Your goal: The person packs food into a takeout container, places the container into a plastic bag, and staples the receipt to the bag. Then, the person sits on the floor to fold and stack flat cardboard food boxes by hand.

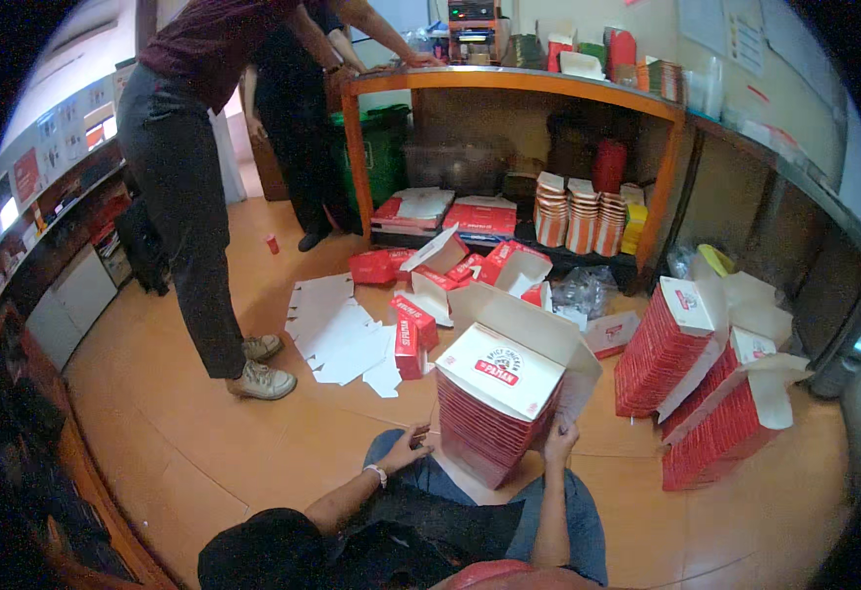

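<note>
A tall stack of nested red-and-white food boxes (494,413) stands on the floor between my legs, its lids folded up at the back and right. My right hand (559,444) closes on the lower edge of the raised lid flaps (576,388) at the stack's right side. Just left of the stack, my left hand (407,450) hovers by my knee with its fingers apart and nothing visible in it. A pale cardboard piece (465,482) shows under the stack's near side, partly hidden.
More stacks of nested boxes (661,359) stand at the right. Flat white box blanks (332,329) and loose folded red boxes (415,329) lie ahead. An orange-framed table (509,79) holds striped cups (583,216) on its lower shelf. A person in dark trousers (189,226) stands at the left.
</note>
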Available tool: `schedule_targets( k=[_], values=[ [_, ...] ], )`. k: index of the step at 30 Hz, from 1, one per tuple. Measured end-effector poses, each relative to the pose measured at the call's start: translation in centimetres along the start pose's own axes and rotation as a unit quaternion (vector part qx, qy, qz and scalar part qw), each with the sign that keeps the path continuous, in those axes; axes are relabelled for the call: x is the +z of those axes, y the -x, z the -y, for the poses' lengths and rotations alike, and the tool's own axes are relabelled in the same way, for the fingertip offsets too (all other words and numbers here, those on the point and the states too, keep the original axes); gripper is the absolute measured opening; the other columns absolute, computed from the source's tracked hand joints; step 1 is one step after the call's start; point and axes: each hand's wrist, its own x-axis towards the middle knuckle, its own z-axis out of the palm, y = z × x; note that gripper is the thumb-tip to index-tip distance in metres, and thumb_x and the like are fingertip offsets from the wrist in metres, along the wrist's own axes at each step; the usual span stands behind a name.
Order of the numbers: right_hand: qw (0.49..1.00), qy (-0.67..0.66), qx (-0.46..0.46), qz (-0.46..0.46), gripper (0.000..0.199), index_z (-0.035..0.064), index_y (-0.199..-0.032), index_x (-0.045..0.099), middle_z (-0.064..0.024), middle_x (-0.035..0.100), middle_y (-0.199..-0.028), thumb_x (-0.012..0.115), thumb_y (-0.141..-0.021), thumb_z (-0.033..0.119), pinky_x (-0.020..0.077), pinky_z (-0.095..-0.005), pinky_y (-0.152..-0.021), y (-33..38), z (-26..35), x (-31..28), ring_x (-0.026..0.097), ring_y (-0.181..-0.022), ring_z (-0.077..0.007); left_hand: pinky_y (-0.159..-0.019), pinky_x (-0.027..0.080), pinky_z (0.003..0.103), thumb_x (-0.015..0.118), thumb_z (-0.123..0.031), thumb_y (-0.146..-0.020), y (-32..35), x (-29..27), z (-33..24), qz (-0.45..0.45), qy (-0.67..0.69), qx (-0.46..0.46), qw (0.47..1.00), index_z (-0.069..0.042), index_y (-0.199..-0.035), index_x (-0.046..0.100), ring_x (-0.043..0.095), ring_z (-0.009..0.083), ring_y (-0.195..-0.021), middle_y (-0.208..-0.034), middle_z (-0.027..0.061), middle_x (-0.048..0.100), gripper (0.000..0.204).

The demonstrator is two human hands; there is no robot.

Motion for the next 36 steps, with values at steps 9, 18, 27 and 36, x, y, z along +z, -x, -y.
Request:
schedule_targets(
  k=[9, 18, 27, 36],
  values=[
    [0.975, -0.095, 0.031, -0.198, 0.024, -0.0098, -0.092, 0.054, -0.0138, 0.059, -0.083, 0.054, -0.082, 0.011, 0.0426, -0.0310, -0.072, -3.2, -1.4, -6.4, 0.053, -0.078, -0.0209, -0.082, 0.044, 0.031, 0.053, -0.004, -0.082, 1.1, -2.7, 0.8, 0.046, 0.086, -0.068, 0.993, -0.009, -0.125, 0.036, 0.044, 0.0185, -0.110, -0.125, 0.0081, 0.043, 0.047],
    [0.919, -0.071, -0.037, -0.387, 0.032, -0.0076, -0.099, 0.051, -0.0131, 0.055, -0.093, 0.057, -0.081, 0.018, 0.0397, -0.0348, -0.079, -2.9, -2.7, -13.3, 0.050, -0.087, -0.0216, -0.084, 0.044, 0.037, 0.051, -0.006, -0.084, 3.9, -7.0, -2.5, -0.001, 0.068, -0.094, 0.993, -0.009, -0.127, 0.033, 0.040, 0.0237, -0.116, -0.127, 0.0119, 0.040, 0.047],
    [0.857, 0.071, -0.084, -0.503, 0.030, -0.0094, -0.095, 0.054, -0.0229, 0.059, -0.088, 0.055, -0.081, 0.017, 0.0420, -0.0375, -0.074, -2.9, -3.2, -19.8, 0.056, -0.079, -0.0309, -0.081, 0.047, 0.033, 0.053, -0.012, -0.085, 3.5, -7.3, -1.3, 0.006, 0.051, -0.017, 0.999, -0.007, -0.123, 0.038, 0.047, 0.0181, -0.106, -0.118, 0.0086, 0.047, 0.041],
    [0.871, 0.036, 0.028, -0.490, 0.028, -0.0104, -0.098, 0.050, -0.0234, 0.057, -0.092, 0.050, -0.081, 0.012, 0.0420, -0.0382, -0.078, -5.1, -1.6, -18.1, 0.055, -0.085, -0.0341, -0.080, 0.048, 0.033, 0.051, -0.009, -0.085, 4.2, -6.4, -2.1, -0.004, 0.061, -0.066, 0.996, -0.007, -0.120, 0.039, 0.045, 0.0179, -0.109, -0.120, 0.0097, 0.046, 0.037]
  ],
)
